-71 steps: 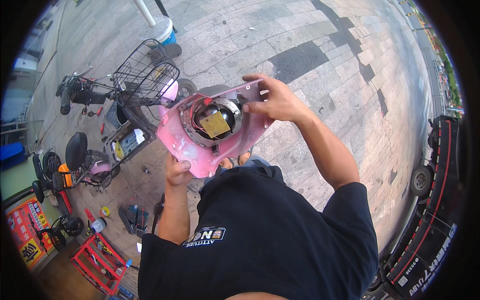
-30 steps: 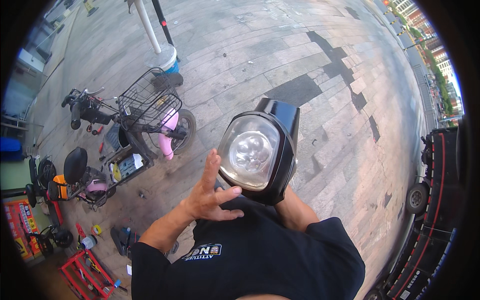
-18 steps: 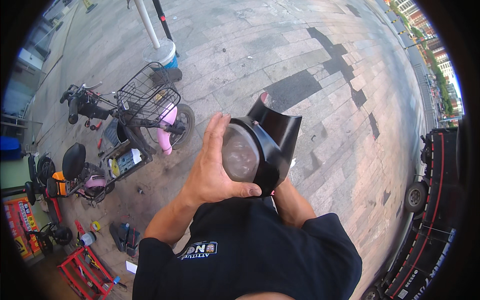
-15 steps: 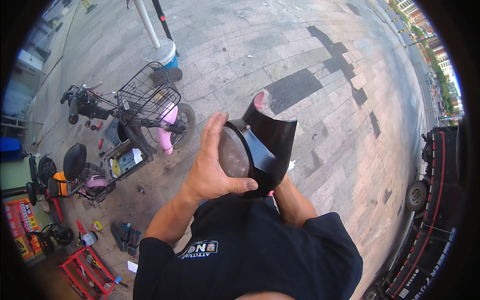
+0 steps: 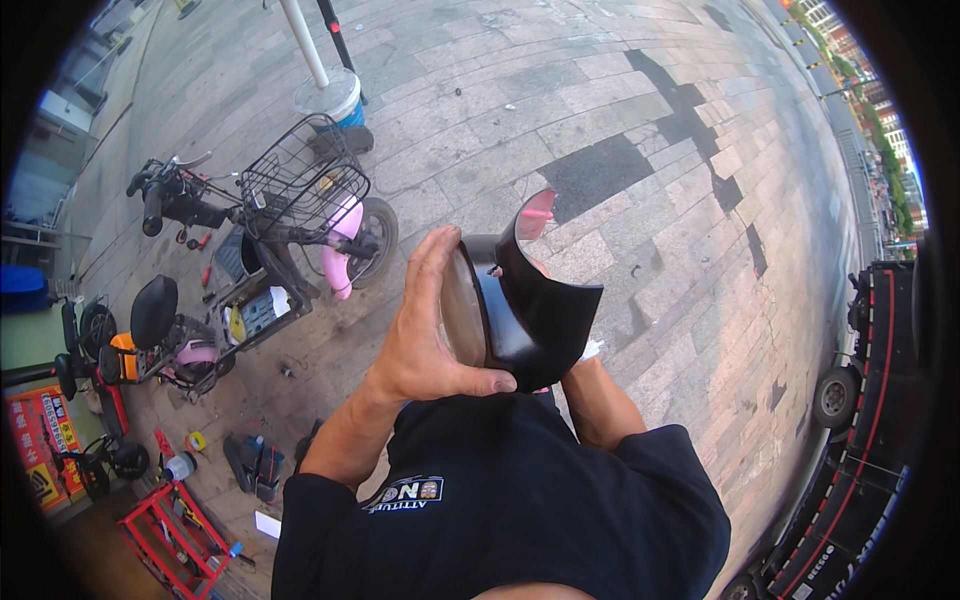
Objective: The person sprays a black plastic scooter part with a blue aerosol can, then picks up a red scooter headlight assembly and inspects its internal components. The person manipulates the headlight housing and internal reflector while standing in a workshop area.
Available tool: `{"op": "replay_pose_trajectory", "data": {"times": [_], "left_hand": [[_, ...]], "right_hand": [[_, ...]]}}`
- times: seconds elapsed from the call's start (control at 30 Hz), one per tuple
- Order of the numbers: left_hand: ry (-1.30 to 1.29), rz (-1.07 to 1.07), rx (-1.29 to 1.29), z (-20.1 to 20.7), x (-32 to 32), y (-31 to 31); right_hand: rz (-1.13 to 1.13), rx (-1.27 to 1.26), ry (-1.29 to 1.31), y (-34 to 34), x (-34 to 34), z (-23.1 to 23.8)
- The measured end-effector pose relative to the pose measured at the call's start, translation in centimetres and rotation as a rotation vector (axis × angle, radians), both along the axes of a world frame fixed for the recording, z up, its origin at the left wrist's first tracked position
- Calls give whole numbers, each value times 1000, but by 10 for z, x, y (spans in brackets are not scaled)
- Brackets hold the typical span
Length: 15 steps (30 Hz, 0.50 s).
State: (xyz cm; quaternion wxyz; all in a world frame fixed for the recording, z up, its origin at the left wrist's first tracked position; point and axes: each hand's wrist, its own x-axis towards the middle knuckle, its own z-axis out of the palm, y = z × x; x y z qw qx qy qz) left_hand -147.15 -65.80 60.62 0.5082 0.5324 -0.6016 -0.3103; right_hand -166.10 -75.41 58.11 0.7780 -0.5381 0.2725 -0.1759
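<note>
In front of my chest is a headlight with a glossy black plastic housing (image 5: 535, 320) and a rounded, cloudy clear lens (image 5: 461, 310). My left hand (image 5: 425, 325) grips its lens side, fingers along the far edge and thumb across the near edge. The housing flares into a curved, open cowl on the right, where a pink patch (image 5: 536, 215) shows inside. My right forearm (image 5: 603, 400) reaches up behind the housing. The right hand is mostly hidden there, so its fingers cannot be made out.
On the left stands an electric bike with a wire basket (image 5: 305, 175) and pink front fender (image 5: 340, 250). Below it are a scooter seat (image 5: 154, 311), loose tools and a red tool rack (image 5: 175, 540). A bucket (image 5: 330, 95) holds a pole. A dark truck (image 5: 865, 420) is at right.
The headlight has turned in my hands: less of the lens faces up, and the cowl's opening shows wider. My left hand keeps its grip.
</note>
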Motion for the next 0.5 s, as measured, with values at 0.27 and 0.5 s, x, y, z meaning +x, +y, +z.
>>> {"op": "replay_pose_trajectory", "data": {"times": [0.27, 0.5], "left_hand": [[8, -83, -75, -5, 8, -2], [217, -155, -131, -20, 12, -1]], "right_hand": [[-17, -36, -354, 1, -3, -41], [-58, -178, -332, 3, 5, -43]]}}
